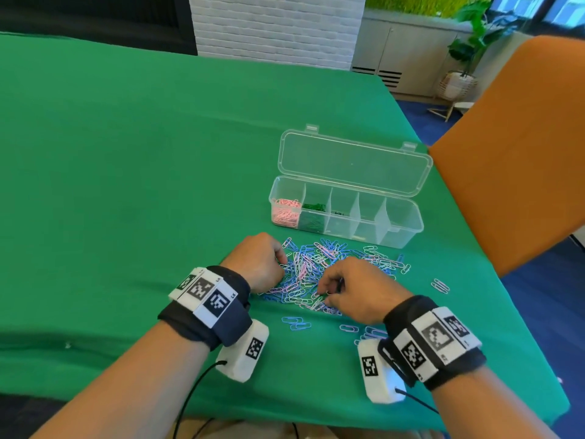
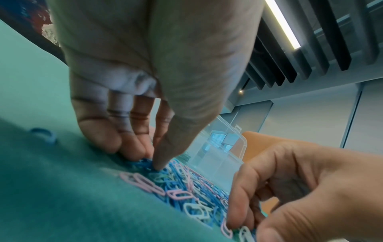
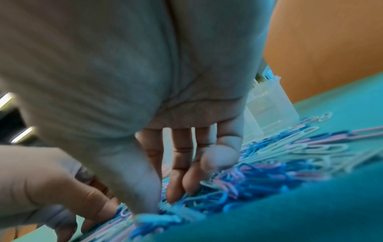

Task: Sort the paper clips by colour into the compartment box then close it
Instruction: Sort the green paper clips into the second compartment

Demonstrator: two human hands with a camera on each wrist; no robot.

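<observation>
Green-clothed table (image 1: 142, 153) under loose paper clips (image 1: 319, 267), open compartment box (image 1: 345, 213).

One compartment box (image 1: 345, 213) at about 1 o'clock, lid open, five compartments: one with pink clips (image 1: 285, 210), one with green clips (image 1: 313, 208), a few green in the third, two without visible clips. One big mixed pile of paper clips (image 1: 316, 270) at 12 o'clock, far too many to count: blue, pink, white. Several strays at 3 and 6 o'clock. Two hands: left hand (image 1: 258, 263), right hand (image 1: 357, 289). One orange chair (image 1: 512, 153) at 2 o'clock.
</observation>
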